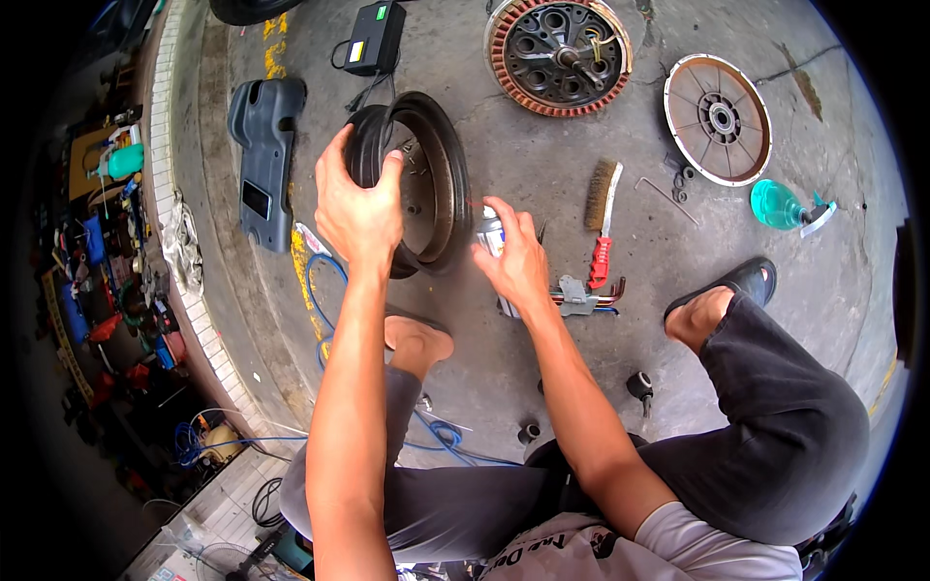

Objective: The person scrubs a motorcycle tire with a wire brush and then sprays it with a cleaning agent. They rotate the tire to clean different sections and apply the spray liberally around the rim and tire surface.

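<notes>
My left hand (360,203) grips the upper left side of a black hub-motor wheel shell (454,174), which stands tilted on its edge on the concrete. Its open side faces right, showing a brownish inner ring and a dirty inside. To its right, my right hand (517,254) is wrapped around an aerosol spray can (491,234), index finger on the nozzle. A thin red straw points from the nozzle towards the shell's rim, a short way apart from it. My palm and fingers hide much of the can. Whether spray is coming out I cannot tell.
Ahead lie a motor stator (559,54) with copper windings and a round hub cover (716,120). A wire brush (601,218), folding hex keys (579,296), a hex key (667,201) and a teal spray bottle (777,205) lie rightward. A charger (374,38), grey plastic cover (263,167) and blue hose (311,279) lie left.
</notes>
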`<state>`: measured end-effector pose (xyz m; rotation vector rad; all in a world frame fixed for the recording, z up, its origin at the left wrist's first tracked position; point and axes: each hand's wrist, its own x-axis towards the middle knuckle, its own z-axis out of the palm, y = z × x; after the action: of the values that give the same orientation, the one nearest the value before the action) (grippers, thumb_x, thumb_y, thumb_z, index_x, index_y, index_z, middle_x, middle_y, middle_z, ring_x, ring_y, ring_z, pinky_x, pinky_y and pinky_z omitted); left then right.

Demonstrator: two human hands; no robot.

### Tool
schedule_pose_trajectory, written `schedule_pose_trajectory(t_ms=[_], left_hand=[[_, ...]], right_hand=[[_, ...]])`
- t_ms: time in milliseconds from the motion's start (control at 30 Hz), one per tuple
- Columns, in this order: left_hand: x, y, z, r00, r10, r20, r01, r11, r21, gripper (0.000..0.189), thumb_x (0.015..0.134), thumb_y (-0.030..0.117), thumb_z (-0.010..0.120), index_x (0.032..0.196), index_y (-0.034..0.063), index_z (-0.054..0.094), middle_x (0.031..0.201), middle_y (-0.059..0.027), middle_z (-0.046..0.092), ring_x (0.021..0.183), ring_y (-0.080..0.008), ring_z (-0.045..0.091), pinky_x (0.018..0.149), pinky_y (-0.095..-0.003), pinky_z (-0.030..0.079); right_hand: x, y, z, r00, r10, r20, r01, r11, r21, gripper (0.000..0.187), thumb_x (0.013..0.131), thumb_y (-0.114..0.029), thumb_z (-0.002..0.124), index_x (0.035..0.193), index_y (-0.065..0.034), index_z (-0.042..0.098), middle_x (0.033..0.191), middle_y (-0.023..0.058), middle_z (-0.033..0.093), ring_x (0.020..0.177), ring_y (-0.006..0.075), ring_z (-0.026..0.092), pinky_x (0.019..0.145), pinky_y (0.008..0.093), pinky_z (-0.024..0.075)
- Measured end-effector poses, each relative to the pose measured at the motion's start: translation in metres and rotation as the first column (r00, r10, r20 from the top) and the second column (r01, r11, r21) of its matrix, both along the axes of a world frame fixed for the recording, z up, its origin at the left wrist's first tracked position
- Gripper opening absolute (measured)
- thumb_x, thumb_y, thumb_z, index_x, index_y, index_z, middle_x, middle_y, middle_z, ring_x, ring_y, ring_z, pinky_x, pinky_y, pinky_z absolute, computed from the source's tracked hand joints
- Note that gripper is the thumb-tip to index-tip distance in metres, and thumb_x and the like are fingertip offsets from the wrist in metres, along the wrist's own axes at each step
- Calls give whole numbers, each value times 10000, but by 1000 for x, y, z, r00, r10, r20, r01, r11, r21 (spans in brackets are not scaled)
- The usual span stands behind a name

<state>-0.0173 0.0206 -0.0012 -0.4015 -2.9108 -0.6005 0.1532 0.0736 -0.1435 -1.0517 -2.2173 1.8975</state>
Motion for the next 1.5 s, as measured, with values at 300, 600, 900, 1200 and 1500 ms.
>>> schedule_pose_trajectory(t_ms=[300,600,900,1200,1500], left_hand=[[-3,-2,-1,1000,0,-10,-1,1000,-10,644,884,429,823,1447,146,690,1424,-127,718,1309,-356,684,1116,-447,510],[-1,0,-1,1000,0,-9,0,1000,-7,638,882,413,826,1445,145,689,1421,-129,719,1309,-356,684,1116,-442,512],[-2,-1,-1,1000,-6,-17,6,1000,-8,639,878,400,830,1445,146,687,1426,-125,712,1302,-359,686,1105,-452,520],[-1,-1,-1,1000,-1,-8,1,1000,-1,645,878,422,829,1444,143,692,1413,-134,724,1306,-355,685,1116,-447,510],[-2,0,-1,1000,4,-9,-4,1000,0,649,876,420,825,1445,138,692,1409,-141,724,1310,-357,680,1121,-444,508]], right_hand=[[-4,4,-1,993,-74,-91,74,997,-1,751,877,-267,832,1561,-277,521,1326,221,597,1145,489,691,948,565,575],[-9,5,-1,999,-24,-43,22,998,-52,771,853,-266,835,1555,-294,518,1296,217,613,1109,496,705,952,571,575],[-6,4,6,1000,24,-12,-24,999,-41,750,870,-259,838,1550,-299,523,1313,217,606,1138,495,698,949,578,580],[-9,2,6,999,-13,-38,12,1000,-26,757,879,-239,846,1555,-310,512,1310,218,601,1117,499,698,941,578,583],[-8,7,11,1000,15,11,-14,998,-63,746,873,-241,830,1548,-319,521,1289,216,606,1104,502,702,946,578,581]])
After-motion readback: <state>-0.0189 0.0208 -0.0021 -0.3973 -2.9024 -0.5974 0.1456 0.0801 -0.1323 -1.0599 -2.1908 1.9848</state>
